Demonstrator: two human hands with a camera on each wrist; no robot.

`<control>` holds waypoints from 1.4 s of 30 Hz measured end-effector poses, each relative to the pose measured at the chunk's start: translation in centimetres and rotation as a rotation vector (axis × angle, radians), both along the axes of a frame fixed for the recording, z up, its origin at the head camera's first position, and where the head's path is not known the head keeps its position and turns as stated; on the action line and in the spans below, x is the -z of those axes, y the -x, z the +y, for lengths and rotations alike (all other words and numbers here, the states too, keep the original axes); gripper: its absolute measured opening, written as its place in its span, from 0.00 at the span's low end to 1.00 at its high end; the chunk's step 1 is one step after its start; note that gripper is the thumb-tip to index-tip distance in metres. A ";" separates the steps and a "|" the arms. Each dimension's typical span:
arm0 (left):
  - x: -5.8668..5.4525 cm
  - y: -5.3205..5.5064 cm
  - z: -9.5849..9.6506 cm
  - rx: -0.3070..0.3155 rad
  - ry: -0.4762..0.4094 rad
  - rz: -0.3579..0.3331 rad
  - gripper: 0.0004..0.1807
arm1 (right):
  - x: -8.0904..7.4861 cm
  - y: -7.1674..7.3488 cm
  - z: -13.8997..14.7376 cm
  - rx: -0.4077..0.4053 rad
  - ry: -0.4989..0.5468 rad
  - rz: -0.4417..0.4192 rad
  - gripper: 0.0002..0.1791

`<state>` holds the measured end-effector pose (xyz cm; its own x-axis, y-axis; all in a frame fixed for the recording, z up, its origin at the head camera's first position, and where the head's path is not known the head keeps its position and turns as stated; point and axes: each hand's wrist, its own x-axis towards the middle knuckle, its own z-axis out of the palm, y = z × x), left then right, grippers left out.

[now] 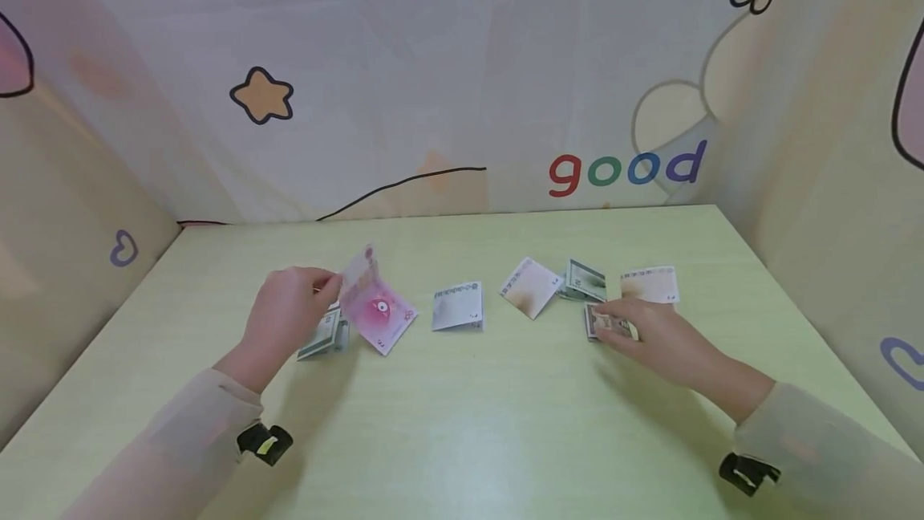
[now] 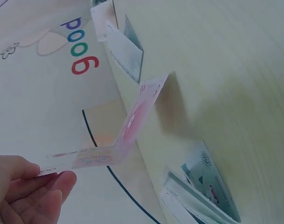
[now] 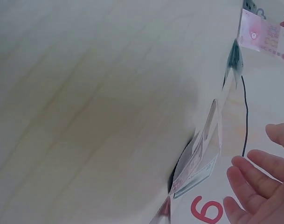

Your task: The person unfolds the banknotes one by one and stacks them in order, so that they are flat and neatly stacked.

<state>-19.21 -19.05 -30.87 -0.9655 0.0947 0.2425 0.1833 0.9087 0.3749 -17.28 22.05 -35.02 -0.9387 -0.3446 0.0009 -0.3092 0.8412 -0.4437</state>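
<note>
My left hand (image 1: 289,315) pinches a creased pink banknote (image 1: 382,313) by one edge between thumb and fingers. The note (image 2: 135,119) hangs bent at its fold, its far half slanting toward the table in the left wrist view. Behind the left hand lies a folded green banknote (image 1: 321,337). My right hand (image 1: 667,343) hovers by a small folded brownish banknote (image 1: 591,319), partly covering it in the head view. In the right wrist view, the fingers (image 3: 253,179) are spread and loosely bent, with nothing between them.
Across the table (image 1: 462,440) lie a folded pale banknote (image 1: 458,307), a tilted brownish-white one (image 1: 530,286), a folded green one (image 1: 585,281) and another pale one (image 1: 653,282). A printed cloth backdrop (image 1: 433,87) rises behind the table, with side panels left and right.
</note>
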 end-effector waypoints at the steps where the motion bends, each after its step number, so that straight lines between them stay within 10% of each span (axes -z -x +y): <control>1: -0.2 -0.1 0.0 0.001 -0.020 -0.009 0.14 | 0.0 0.0 0.0 -0.003 0.005 0.000 0.29; 14: -1.7 -1.5 0.7 0.011 -0.278 -0.146 0.17 | 0.6 0.4 -0.8 -0.062 0.084 0.024 0.19; 35: 1.1 -1.4 4.3 0.101 -0.680 -0.288 0.16 | 1.5 0.5 -3.4 -0.110 0.345 -0.198 0.17; 42: 1.7 -1.3 6.1 0.099 -0.749 -0.335 0.15 | 2.0 0.6 -4.7 0.013 0.399 -0.377 0.20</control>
<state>-17.88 -12.94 -32.59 -0.9936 0.1104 -0.0244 0.0197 0.3819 0.9240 -17.84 17.40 -36.99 -0.9035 -0.3747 -0.2082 -0.0579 0.5878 -0.8069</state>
